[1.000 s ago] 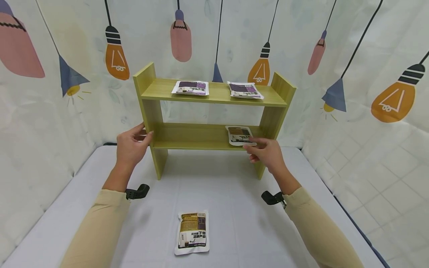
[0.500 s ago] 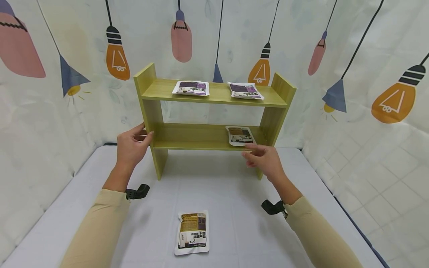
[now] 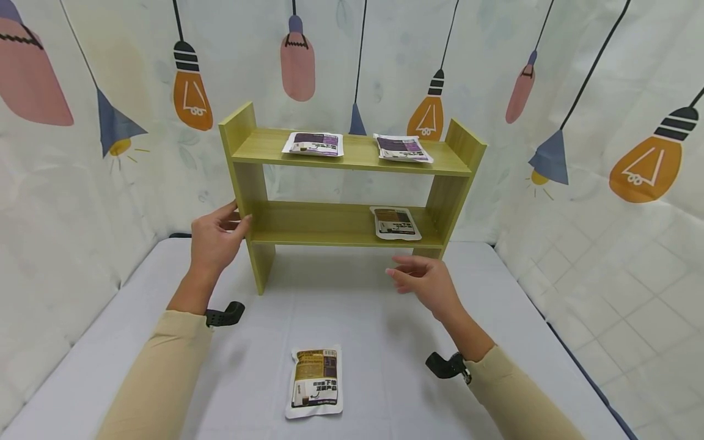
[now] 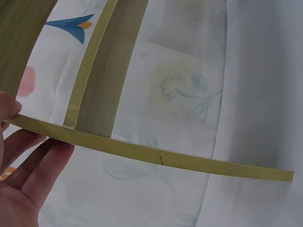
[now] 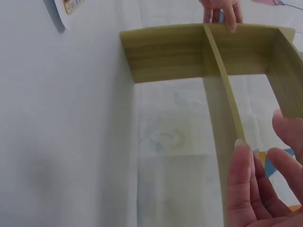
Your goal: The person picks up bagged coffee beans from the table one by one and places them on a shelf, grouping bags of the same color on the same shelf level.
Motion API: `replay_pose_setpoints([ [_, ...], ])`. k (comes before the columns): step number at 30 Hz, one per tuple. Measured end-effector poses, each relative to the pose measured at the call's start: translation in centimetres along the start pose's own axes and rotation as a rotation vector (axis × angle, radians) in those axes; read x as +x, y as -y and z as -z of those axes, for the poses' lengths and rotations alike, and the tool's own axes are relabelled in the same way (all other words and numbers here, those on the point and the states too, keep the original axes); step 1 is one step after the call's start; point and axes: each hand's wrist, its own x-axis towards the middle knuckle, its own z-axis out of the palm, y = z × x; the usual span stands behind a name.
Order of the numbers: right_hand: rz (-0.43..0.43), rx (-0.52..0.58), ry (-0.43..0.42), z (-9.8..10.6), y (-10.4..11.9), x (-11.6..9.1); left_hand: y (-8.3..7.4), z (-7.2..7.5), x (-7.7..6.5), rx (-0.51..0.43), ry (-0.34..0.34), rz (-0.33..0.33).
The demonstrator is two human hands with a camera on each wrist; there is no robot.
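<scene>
A small wooden shelf (image 3: 352, 239) with two boards stands on the table. My left hand (image 3: 216, 243) grips its left side panel, thumb on the inner side and fingers outside, as the left wrist view also shows around the panel edge (image 4: 142, 152). My right hand (image 3: 426, 284) hangs in front of the shelf's lower right, fingers loosely bent and holding nothing. Just above it, a brown-and-white pouch (image 3: 395, 223) lies on the right of the lower board. Another brown-and-white pouch (image 3: 315, 382) lies flat on the table near the front.
Two purple-and-white pouches lie on the upper board, one left of centre (image 3: 313, 145) and one to the right (image 3: 403, 148). A white cloth covers the table (image 3: 363, 324). Printed curtains (image 3: 231, 67) hang behind and at both sides.
My right hand has let go of the pouch on the lower board and drawn back down toward me. That pouch stays in place, and my left hand has not moved.
</scene>
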Motion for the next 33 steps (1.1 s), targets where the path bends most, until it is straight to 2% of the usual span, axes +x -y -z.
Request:
replay_pose_setpoints([
  [12,-0.001,0.034,0.053,-2.7,-0.6,-2.5,0.1,0.1,0.0,-0.006,-0.004,0.006],
  [16,-0.027,0.043,0.067,-3.7,-0.9,-3.5,0.1,0.1,0.0,-0.012,-0.004,-0.003],
  [25,-0.068,0.021,0.099,-6.2,-2.1,-5.7,0.0,0.0,0.0,0.002,-0.004,0.009],
  [33,-0.098,-0.014,0.170,-8.3,-3.0,-7.8,0.1,0.0,0.0,-0.014,-0.005,-0.004],
])
